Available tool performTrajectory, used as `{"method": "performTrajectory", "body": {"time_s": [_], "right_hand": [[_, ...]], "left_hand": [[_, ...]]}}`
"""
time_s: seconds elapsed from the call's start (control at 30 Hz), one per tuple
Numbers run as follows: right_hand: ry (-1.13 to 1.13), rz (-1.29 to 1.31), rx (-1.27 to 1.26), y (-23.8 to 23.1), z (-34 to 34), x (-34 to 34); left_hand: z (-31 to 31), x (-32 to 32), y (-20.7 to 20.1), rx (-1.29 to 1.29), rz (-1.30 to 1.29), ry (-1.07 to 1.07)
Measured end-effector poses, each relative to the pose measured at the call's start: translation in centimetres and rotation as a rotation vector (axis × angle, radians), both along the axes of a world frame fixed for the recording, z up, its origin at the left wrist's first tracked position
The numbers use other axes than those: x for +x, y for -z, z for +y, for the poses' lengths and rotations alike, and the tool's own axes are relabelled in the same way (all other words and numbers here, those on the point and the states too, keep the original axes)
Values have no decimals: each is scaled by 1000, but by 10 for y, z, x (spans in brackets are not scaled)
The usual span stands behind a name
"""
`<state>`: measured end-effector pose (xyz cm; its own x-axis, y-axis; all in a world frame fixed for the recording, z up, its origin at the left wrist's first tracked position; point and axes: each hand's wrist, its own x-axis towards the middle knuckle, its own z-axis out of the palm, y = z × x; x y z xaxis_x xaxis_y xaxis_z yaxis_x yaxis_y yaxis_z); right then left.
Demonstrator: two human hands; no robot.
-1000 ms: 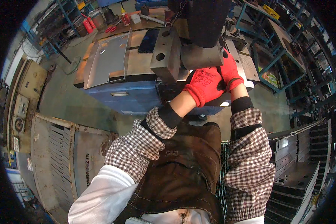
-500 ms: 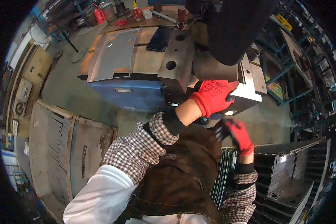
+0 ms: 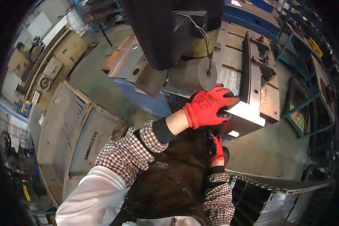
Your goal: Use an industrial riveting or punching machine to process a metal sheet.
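In a red and black work glove, my left hand [image 3: 209, 107] is closed on the near left edge of a bent metal sheet [image 3: 246, 113]. The sheet's top is bright silver; its dark front face bends down and has a small lit hole. Just beyond the hand is a grey steel cylinder [image 3: 190, 77], beside a dark block-like metal part [image 3: 148, 79]. My right hand [image 3: 217, 148], gloved alike, is lower, close to my brown apron [image 3: 169, 177] and below the sheet's front. Its fingers are partly hidden and it seems to hold nothing large.
A large black machine column [image 3: 148, 34] with loose wires hangs over the work area. A clamped steel bar [image 3: 255, 84] runs along the machine bed on the right. Grey metal bins [image 3: 84, 145] stand at left, a teal rack [image 3: 309, 101] at right, a wire-edged cart [image 3: 278, 182] at lower right.
My view has swung right, so the column and machine bed appear shifted left. The left hand stays on the metal sheet. My right hand has moved inward toward the apron.
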<state>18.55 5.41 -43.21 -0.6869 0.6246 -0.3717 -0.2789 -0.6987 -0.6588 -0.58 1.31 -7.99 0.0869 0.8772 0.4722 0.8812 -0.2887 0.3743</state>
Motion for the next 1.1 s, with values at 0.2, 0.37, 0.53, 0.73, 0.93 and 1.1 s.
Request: {"method": "performTrajectory", "body": {"time_s": [0.2,0.37,0.53,0.73,0.93,1.1], "right_hand": [[-44,205,39,-69,-6,-15],[-81,129,252,-70,4,-14],[-107,47,505,-85,-9,-34],[-110,2,514,-41,4,-33],[-16,207,286,-41,-17,-64],[-23,424,58,-36,4,-35]], "left_hand": [[0,0,4,63,42,-24],[7,4,-9,32,29,17],[-1,-3,-6,-5,42,9],[7,0,-3,60,101,-10],[-4,-10,6,46,84,-47],[5,3,2,56,73,-25]]}}
